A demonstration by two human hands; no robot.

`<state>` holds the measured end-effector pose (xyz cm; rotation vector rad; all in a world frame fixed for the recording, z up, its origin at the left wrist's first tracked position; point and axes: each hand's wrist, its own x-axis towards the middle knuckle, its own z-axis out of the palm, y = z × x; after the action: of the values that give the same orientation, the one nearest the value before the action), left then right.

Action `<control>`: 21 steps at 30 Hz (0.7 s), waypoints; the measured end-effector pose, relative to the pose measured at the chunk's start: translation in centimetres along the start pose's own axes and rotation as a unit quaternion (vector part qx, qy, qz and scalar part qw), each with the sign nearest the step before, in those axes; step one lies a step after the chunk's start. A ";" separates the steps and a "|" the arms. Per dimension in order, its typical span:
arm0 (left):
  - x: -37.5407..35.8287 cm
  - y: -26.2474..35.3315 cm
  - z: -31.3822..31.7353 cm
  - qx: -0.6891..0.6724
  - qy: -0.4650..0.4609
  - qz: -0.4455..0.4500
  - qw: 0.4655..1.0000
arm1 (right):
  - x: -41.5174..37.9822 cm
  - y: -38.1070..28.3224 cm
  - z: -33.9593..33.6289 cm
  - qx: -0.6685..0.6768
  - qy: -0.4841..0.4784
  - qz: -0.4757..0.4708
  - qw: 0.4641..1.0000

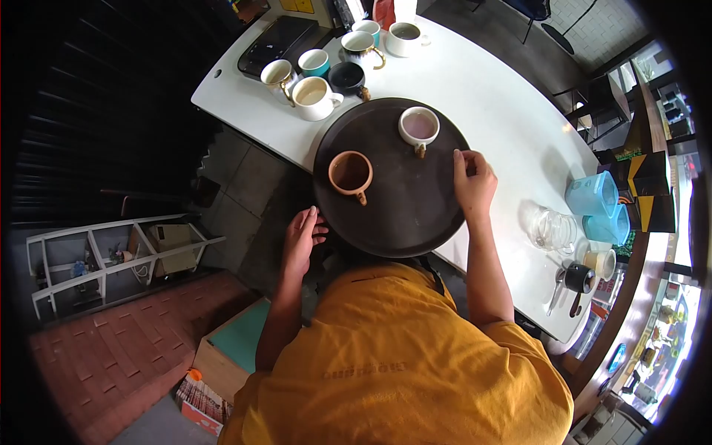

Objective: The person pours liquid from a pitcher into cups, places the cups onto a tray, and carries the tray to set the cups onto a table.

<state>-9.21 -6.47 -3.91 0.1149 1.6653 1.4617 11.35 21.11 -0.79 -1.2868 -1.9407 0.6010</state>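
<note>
A round dark tray [404, 215] lies over the near edge of the white table, jutting out toward my body. My right hand [475, 184] grips its right rim, thumb on top and fingers curled at the edge. Beside the lower left rim is my left hand [300, 241], open, fingers apart and fingertips right at the tray's edge. Two cups stand upright on the tray: a brown clay mug [350, 173] on the left and a white mug [419, 127] with a pinkish inside at the far right. Both handles point toward me.
Several mugs, among them a cream mug [314, 99] and a black mug [347, 77], stand beyond the tray on the white table [512, 111]. A dark flat device [285, 46] sits behind them. To the right are a glass jug [552, 230], blue containers [593, 194] and a spoon [556, 291].
</note>
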 end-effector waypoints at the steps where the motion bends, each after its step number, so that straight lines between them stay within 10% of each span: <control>1: 0.2 0.0 0.8 -0.006 -0.003 -0.006 1.000 | 1.0 1.5 0.1 -0.037 0.012 -0.046 0.998; 21: 0.6 -2.9 8.5 0.079 0.282 0.028 0.956 | 3.6 6.4 1.9 -0.029 -0.102 -0.087 0.991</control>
<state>-2.70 -0.59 -5.88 -0.1891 2.2545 1.4874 12.76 26.94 -5.47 -1.1121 -2.2263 0.6110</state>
